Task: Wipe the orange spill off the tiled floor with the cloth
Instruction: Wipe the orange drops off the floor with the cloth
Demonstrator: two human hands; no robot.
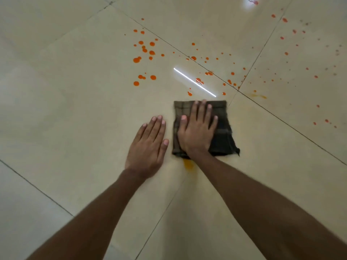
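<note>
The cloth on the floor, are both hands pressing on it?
No. Only the right hand lies flat on the cloth; the left hand rests on bare tile beside it.

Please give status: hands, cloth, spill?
Right hand flat on cloth. Left hand flat on floor. Orange drops still ahead, unwiped. Nothing in the way.

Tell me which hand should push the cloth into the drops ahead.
Right hand: it lies flat on the cloth; the orange drops sit just beyond. Left hand rests on bare floor.
</note>
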